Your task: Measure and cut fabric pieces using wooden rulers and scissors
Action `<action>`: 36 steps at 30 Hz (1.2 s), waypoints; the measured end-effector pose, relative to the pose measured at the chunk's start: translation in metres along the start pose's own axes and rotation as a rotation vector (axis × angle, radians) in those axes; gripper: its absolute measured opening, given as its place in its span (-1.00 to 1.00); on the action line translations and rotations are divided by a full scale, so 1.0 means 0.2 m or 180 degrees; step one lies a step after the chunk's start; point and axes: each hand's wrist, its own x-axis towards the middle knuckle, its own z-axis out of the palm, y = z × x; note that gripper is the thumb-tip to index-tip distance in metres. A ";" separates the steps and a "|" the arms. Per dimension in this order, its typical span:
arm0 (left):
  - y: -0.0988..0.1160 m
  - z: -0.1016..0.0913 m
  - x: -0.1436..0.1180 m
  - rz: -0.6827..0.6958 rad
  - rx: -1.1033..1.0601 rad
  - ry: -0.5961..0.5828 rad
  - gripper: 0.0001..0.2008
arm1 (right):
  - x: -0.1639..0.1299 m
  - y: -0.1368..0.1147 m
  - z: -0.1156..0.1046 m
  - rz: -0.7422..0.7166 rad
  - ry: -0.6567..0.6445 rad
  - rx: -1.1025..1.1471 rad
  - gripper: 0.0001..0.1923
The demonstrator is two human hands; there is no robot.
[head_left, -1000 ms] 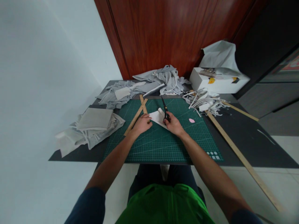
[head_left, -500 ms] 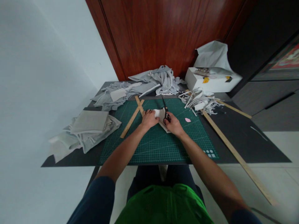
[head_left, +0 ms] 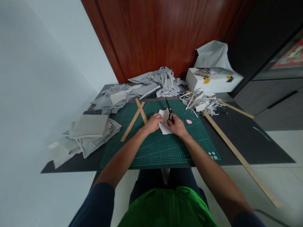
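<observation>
My right hand (head_left: 178,125) is closed round the handles of black scissors (head_left: 169,110). Their blades point away from me, toward the far edge of the mat. Under the scissors lies a small white piece of fabric (head_left: 165,127), roughly rectangular. At its left edge, the curled fingers of my left hand (head_left: 153,123) grip it; the fingertips are partly hidden. Both hands are over a green cutting mat (head_left: 151,148). A small pink scrap (head_left: 189,121) rests on the mat to the right of my right hand.
Two crossed wooden rulers (head_left: 132,124) lie left of my hands. Folded grey fabric (head_left: 90,126) is stacked farther left. Fabric heaps (head_left: 165,80) line the back, with cut strips (head_left: 201,101) and a white box (head_left: 213,82) at right. A long ruler (head_left: 227,142) overhangs the table's front edge.
The white fabric now lies flatter and straighter; before, it was turned and looked folded up along one side. My left hand has shifted slightly, and the scissors stay in my right hand.
</observation>
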 end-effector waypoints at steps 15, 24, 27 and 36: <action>0.08 -0.03 -0.08 -0.1034 0.0651 0.0437 -0.74 | 0.06 0.02 0.12 -0.0891 -0.0010 -0.0678 -0.41; -0.14 -0.03 -0.14 -0.0790 -0.0009 0.0666 -0.78 | 0.24 0.04 0.17 -0.0966 0.0142 -0.0519 -0.41; -0.15 -0.02 -0.14 -0.0764 -0.0074 0.0705 -0.81 | 0.25 0.06 0.16 -0.0969 0.0149 -0.0397 -0.42; -0.05 0.00 -0.13 -0.0177 -0.0160 0.0828 -0.82 | 0.24 0.05 0.13 -0.0882 0.0039 -0.0359 -0.40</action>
